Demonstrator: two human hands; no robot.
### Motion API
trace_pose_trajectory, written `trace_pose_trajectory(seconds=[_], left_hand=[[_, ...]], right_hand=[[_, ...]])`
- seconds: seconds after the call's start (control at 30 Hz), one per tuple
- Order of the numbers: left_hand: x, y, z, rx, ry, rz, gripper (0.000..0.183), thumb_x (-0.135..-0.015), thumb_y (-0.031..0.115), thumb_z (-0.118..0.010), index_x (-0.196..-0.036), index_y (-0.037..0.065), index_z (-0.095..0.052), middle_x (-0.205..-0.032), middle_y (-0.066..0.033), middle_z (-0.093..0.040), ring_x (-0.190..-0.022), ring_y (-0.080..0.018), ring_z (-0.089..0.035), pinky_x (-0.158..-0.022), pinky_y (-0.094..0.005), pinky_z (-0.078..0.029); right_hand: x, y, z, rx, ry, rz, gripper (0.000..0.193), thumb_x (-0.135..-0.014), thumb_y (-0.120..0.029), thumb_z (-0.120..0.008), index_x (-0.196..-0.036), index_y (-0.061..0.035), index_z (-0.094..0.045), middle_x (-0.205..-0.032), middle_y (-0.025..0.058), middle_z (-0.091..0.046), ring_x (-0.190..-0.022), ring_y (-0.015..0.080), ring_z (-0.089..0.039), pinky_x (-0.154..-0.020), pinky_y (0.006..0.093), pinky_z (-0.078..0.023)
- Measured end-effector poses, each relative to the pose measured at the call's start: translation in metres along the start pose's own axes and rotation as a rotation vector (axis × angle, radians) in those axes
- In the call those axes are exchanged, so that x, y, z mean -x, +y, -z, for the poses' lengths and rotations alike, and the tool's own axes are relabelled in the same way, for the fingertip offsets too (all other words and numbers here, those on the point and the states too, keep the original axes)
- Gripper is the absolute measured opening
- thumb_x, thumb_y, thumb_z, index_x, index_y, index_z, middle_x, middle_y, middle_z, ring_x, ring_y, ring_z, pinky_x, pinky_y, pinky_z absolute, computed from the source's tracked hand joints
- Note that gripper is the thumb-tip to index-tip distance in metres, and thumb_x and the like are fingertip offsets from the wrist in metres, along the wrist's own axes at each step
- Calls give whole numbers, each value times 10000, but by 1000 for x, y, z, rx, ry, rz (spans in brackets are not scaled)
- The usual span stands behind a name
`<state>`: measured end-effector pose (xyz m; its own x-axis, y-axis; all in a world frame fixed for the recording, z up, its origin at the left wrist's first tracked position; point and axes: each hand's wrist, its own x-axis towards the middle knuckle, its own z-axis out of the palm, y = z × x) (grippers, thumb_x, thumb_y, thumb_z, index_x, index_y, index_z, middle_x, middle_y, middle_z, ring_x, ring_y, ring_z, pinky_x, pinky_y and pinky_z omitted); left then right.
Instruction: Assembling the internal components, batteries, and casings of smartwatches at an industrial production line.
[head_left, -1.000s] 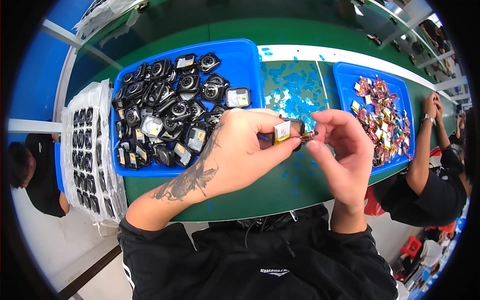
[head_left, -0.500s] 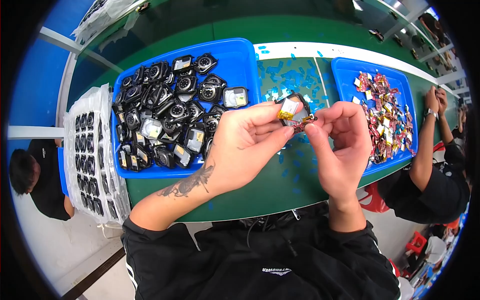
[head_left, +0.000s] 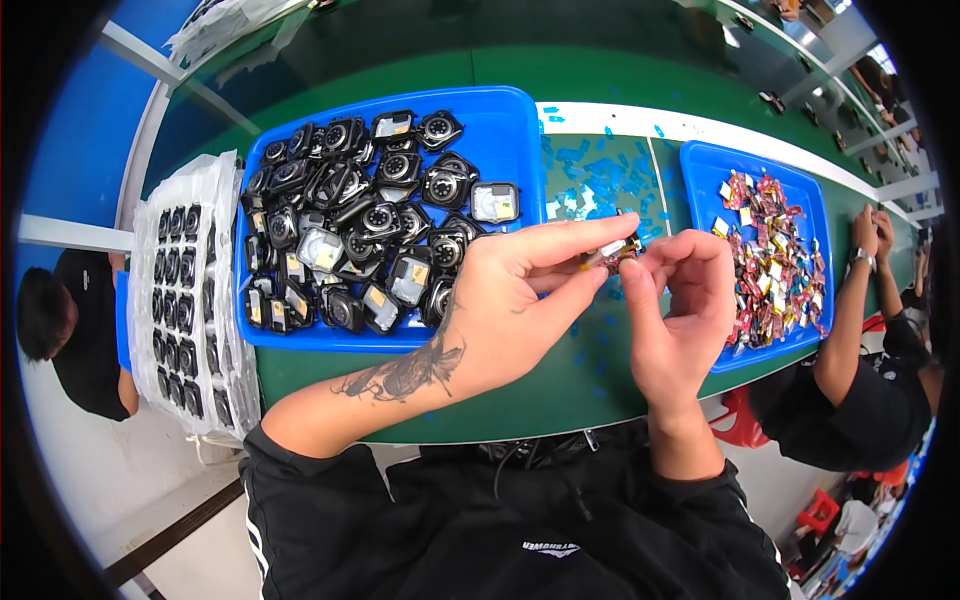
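Note:
A small dark watch case with reddish circuit parts and a bit of yellow is held edge-on above the table, so its inner face is mostly hidden. My left hand pinches it between thumb and fingers. At its right end, the thumb and bent forefinger of my right hand close on its edge; what exactly lies between those tips is hard to see. Left of my hands, a blue tray holds a heap of black watch cases. To the right, another blue tray contains red-and-yellow circuit pieces with batteries.
Small blue film pieces lie scattered on the green table beyond my hands. Stacked white trays with watch parts stand at the far left. Co-workers sit at left and right. A white strip crosses the table.
The watch case has been tilted from showing its inside and the silver-yellow battery to edge-on. My left forefinger now stretches over its top. The view has shifted slightly.

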<state>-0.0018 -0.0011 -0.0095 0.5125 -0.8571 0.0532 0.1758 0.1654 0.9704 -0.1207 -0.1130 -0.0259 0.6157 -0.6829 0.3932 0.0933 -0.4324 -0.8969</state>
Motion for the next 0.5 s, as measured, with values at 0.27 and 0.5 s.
trace_pose_trajectory(seconds=[0.27, 0.5], left_hand=[[-2, -2, 0, 33, 4, -31, 539, -888, -141, -523, -1408, -10, -464, -1239, -146, -624, -1149, -176, -606, -967, -282, -498], [0, 9, 8, 87, 66, 40, 637, -901, -111, -532, -1477, 43, -308, -1241, -165, -605, -1104, -161, -619, -901, -257, -510]], right_hand=[[-6, -7, -4, -90, -139, -178, 416, -880, 53, -625, -1266, -5, -481, -969, 40, -572, -866, 78, -557, -687, 190, -478], [-22, -12, -12, 31, -215, -94, 472, -859, 94, -603, -1295, -7, -452, -950, 52, -595, -856, 100, -595, -727, 226, -521]])
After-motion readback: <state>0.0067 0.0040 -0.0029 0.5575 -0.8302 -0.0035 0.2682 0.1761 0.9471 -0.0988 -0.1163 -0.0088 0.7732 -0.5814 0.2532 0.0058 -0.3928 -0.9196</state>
